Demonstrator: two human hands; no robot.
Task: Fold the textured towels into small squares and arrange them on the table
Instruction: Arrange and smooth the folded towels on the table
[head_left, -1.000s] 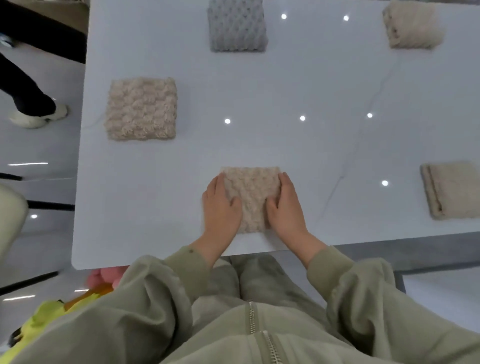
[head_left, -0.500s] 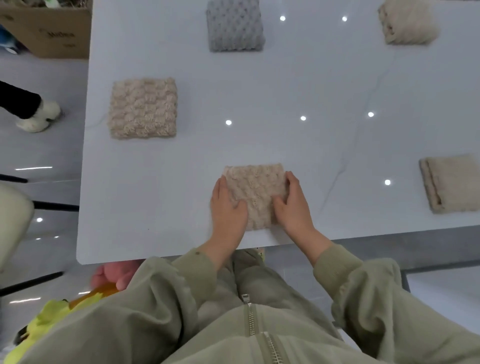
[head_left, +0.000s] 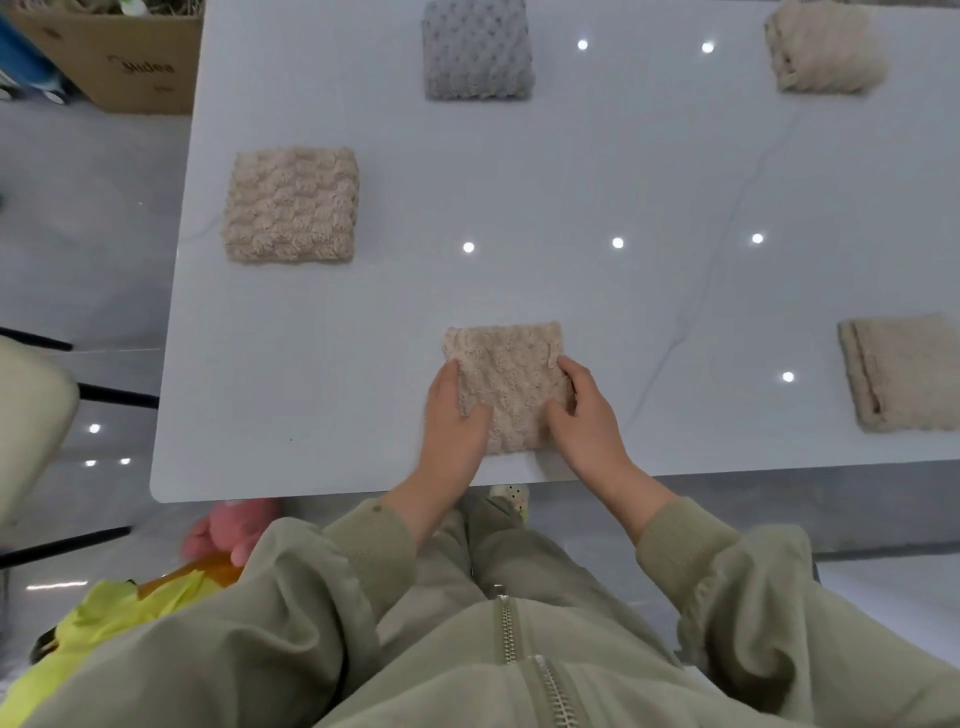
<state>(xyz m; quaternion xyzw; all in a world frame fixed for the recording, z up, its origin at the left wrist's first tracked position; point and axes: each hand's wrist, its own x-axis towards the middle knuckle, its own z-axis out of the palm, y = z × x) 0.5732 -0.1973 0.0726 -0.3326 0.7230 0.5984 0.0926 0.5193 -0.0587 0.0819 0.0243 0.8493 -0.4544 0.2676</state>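
Note:
A beige textured towel (head_left: 506, 374), folded into a small square, lies on the white table (head_left: 623, 171) near its front edge. My left hand (head_left: 454, 421) grips the square's left side, thumb on top. My right hand (head_left: 584, 415) grips its right side the same way. Four more folded squares lie apart on the table: a beige towel (head_left: 292, 205) at the left, a grey towel (head_left: 477, 49) at the back, a beige towel (head_left: 826, 49) at the back right, and a beige towel (head_left: 901, 371) at the right edge.
A cardboard box (head_left: 119, 57) stands on the floor beyond the table's left corner. A pale chair (head_left: 26, 415) is at the left. Yellow and pink things (head_left: 156, 587) lie on the floor by my left side. My green sleeves fill the foreground.
Both hands shifted from lying flat beside the towel to gripping its near sides with thumbs on top. The person's foot on the floor at left is gone from view.

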